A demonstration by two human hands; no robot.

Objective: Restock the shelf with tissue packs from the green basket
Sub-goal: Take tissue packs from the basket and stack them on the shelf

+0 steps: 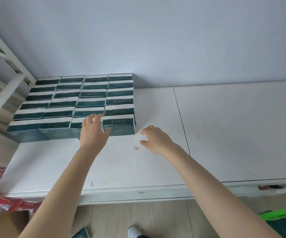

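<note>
Shoe, green basket below shelf; left hand fingers relaxed on tissue packs; right hand fingers loose, empty.

The white shelf before me bears dark green tissue packs, four across and six deep, toward its left rear.

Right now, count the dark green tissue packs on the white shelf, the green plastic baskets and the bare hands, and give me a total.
Dark green tissue packs on the white shelf: 24
Green plastic basket: 1
Bare hands: 2 (left hand, right hand)
Total: 27
</note>
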